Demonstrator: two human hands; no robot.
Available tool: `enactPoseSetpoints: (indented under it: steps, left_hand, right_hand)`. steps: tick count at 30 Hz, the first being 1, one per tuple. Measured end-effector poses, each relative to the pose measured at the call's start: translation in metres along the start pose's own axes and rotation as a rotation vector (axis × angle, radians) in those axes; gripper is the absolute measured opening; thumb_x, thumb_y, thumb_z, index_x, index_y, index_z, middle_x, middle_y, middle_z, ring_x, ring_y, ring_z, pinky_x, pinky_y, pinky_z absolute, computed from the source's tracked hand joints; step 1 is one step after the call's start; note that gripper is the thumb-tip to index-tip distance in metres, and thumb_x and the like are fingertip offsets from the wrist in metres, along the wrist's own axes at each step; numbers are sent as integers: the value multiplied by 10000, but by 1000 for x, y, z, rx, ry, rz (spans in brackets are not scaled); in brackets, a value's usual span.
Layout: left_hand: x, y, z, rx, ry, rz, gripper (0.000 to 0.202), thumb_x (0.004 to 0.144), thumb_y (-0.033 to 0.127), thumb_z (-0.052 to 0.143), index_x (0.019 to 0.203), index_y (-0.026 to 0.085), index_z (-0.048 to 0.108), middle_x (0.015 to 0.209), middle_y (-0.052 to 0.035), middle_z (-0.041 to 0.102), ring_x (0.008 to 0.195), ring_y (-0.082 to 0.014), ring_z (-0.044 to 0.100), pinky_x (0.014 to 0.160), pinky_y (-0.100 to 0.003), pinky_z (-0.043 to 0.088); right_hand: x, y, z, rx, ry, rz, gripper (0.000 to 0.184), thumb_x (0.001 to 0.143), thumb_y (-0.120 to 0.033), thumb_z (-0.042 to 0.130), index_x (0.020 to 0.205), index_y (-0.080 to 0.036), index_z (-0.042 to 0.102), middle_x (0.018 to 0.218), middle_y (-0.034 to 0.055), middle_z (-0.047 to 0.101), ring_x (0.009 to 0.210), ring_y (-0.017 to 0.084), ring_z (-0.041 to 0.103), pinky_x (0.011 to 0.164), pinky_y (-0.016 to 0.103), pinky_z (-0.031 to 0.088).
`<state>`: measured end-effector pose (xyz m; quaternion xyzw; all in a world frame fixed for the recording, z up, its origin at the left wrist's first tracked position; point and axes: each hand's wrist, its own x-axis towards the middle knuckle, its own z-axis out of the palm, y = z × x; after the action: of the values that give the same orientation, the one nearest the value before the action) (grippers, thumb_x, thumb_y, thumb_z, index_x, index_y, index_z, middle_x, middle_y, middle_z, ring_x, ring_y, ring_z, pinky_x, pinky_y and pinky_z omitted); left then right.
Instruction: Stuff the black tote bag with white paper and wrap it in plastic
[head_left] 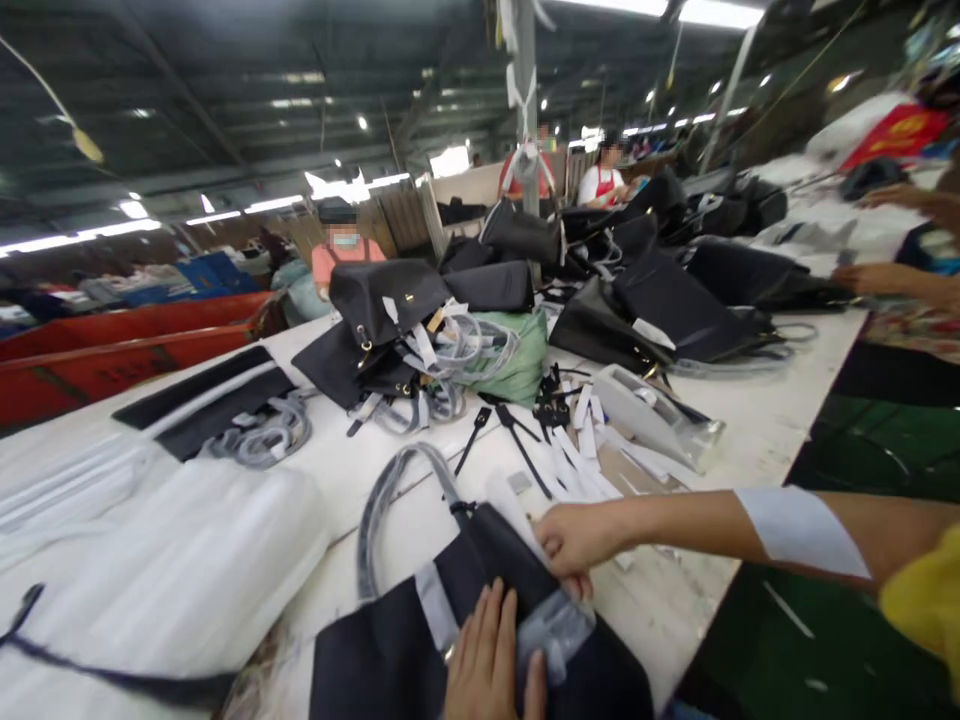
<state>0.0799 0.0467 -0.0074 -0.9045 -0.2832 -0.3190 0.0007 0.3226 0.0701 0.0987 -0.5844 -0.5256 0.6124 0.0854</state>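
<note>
A black handbag point(390, 650) with a plastic-wrapped grey handle point(375, 510) lies at the near edge of the white table point(757, 420). My left hand point(491, 660) rests flat on the bag's top, fingers stretched out, next to a clear plastic wrap point(551, 630). My right hand point(574, 540) reaches in from the right and pinches the bag's upper edge, fingers curled. White paper strips point(577, 465) lie just beyond it.
Stacked clear plastic bags point(172, 560) lie at the left. Piles of black handbags point(660, 310), grey wrapped handles point(259, 435) and a green sack point(517, 360) fill the table's middle. Other people sit behind it, and another person's arms point(900, 280) reach in at the right.
</note>
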Motion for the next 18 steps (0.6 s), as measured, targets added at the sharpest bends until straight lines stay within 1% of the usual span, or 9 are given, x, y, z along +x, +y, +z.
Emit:
enactPoseSetpoints:
  steps: [2,3,4,6,7,9,12,14,18]
  left_hand:
    - [-2,2,-2,34,-56,-44,524,992,224,479,1508,180,399,1451,-95,515,1306,-281,515,1027,-401,513]
    - [-2,4,-4,38,-80,-59,513,1000,232,472,1505,174,403,1468,-93,496,1328,-285,492,1047,-411,496]
    - [-1,6,-7,35,-107,-74,501,1009,245,470,1501,175,408,1480,-91,482,1346,-287,472,1065,-419,479]
    - [2,9,-12,18,-135,-85,487,1021,265,467,1496,175,414,1486,-93,474,1362,-286,452,1083,-427,456]
    - [3,10,-13,11,-144,-88,485,1025,270,464,1497,174,411,1489,-95,470,1368,-285,444,1093,-430,445]
    - [4,11,-15,8,-158,-91,483,1032,275,459,1500,174,402,1498,-95,458,1380,-281,427,1108,-437,423]
    - [4,12,-15,25,-173,-93,477,1041,282,447,1503,177,392,1513,-91,438,1389,-274,413,1113,-446,410]
    - [3,12,-15,41,-183,-92,471,1046,283,440,1503,178,390,1518,-93,430,1388,-272,414,1108,-448,412]
    - [3,13,-16,59,-200,-83,470,1052,280,429,1506,171,380,1527,-97,416,1395,-270,402,1103,-450,415]
  right_hand:
    - [-20,17,-3,54,189,-104,253,800,-174,573,1047,-169,631,776,1,678,615,130,648,564,195,512]
    - [-31,27,-3,54,318,-150,263,827,-235,588,1080,-172,620,789,7,673,629,130,644,563,190,499]
    - [-42,39,-1,44,424,-180,241,844,-295,600,1043,-165,632,743,8,657,605,133,629,543,191,484]
    - [-61,64,11,43,504,-179,245,861,-380,605,927,-152,667,624,8,617,542,142,593,504,204,455]
    - [-68,75,20,49,491,-159,267,862,-403,609,891,-149,685,590,12,609,527,148,584,497,211,445]
    - [-75,92,41,82,435,-130,303,862,-420,613,904,-143,729,609,31,637,542,155,587,505,215,436]
    - [-71,102,65,171,374,-156,352,858,-424,603,968,-132,768,621,38,650,518,141,560,481,205,409]
    - [-65,100,71,237,304,-167,358,854,-399,584,996,-127,769,566,16,615,449,116,498,428,191,364]
    - [-61,86,65,273,121,-153,301,831,-322,571,994,-148,755,540,-20,590,402,82,436,382,159,307]
